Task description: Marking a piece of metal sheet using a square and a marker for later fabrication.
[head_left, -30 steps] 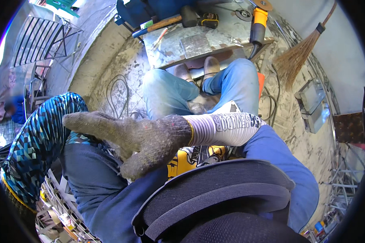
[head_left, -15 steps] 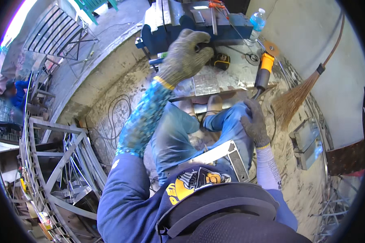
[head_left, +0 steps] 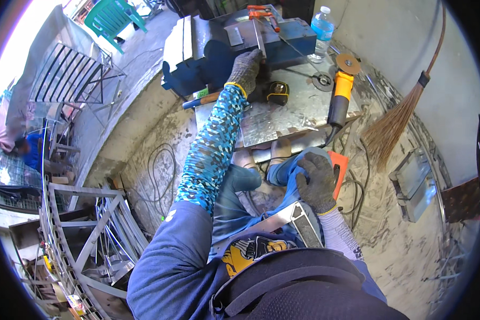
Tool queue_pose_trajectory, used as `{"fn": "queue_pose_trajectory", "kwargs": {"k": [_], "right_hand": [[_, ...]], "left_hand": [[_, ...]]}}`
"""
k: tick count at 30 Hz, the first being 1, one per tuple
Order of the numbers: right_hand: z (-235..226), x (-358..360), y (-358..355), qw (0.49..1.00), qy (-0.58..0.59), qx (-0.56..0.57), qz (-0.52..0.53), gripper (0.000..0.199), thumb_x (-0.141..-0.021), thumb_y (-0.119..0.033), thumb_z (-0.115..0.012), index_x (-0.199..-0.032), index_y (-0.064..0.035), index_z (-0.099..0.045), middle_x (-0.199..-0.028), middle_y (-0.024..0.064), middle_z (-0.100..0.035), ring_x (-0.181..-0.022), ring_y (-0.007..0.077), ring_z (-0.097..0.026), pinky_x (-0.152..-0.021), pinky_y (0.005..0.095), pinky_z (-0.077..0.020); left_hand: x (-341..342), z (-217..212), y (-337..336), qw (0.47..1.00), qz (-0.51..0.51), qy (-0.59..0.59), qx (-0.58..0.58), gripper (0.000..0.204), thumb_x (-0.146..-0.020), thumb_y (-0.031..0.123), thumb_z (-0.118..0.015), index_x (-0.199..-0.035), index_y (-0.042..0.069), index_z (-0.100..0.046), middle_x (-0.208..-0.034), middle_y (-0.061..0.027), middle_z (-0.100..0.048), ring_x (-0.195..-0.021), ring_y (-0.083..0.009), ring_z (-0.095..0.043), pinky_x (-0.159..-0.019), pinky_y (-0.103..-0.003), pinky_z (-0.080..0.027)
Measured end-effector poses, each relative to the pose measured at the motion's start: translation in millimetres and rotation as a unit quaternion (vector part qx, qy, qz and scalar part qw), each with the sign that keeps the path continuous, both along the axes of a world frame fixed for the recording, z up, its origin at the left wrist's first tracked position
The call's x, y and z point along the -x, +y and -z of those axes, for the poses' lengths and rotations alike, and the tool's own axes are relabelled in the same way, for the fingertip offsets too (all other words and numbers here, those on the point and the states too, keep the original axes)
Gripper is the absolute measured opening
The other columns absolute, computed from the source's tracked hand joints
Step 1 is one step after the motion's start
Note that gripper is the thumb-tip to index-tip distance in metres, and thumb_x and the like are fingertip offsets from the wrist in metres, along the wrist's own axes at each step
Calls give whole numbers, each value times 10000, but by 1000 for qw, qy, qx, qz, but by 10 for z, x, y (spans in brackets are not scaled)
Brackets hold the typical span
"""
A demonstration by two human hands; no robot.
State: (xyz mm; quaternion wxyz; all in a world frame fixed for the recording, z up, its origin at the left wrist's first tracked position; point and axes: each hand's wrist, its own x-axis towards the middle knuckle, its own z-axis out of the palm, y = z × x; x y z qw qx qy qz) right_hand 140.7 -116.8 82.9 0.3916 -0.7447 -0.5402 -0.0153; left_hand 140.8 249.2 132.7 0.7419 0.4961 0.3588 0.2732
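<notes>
My left hand [head_left: 245, 70], in a grey knit glove, reaches to the front edge of the blue bench vise [head_left: 197, 66]. Its fingers are closed at the near end of a narrow metal strip [head_left: 258, 36] that lies across the vise. My gloved right hand [head_left: 317, 184] is by my right thigh with its fingers curled; what they hold, if anything, is hidden. Beside that hand shows an orange piece [head_left: 340, 164] with a slot. On my lap lies a flat metal piece [head_left: 277, 220] joined to a rectangular hollow end [head_left: 306, 228].
A tape measure [head_left: 278, 93], an angle grinder [head_left: 341, 96] and a water bottle [head_left: 321, 34] are on the metal work surface [head_left: 272, 120]. An orange-handled tool [head_left: 264, 13] lies on the vise. A broom [head_left: 405, 120] leans at the right wall; metal frames [head_left: 85, 234] stand left.
My left hand has moved forward to the vise edge and closed at the metal strip. My view has shifted, and the orange piece beside my right hand has come into sight.
</notes>
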Motion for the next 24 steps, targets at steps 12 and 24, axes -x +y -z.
{"fn": "queue_pose_trajectory", "kwargs": {"k": [12,24], "right_hand": [[186,-113,-176,985,133,-59,94,267,-778,-128,-651,-1035,-68,-690,-1175,154,-642,-1120,349,-598,-1051,466,-400],[232,-100,-52,992,90,-66,54,242,-778,-102,-666,-1011,-37,-676,-1089,170,-657,-1081,359,-603,-993,445,-451]], "left_hand": [[-288,-115,-323,999,1,-8,-32,281,-911,283,-623,-928,3,-634,-714,-89,-581,-509,-200,-577,-445,-345,-500],[567,90,-452,923,31,76,-375,329,-879,317,-668,-886,-12,-683,-741,-116,-688,-626,-248,-659,-591,-383,-528]]}}
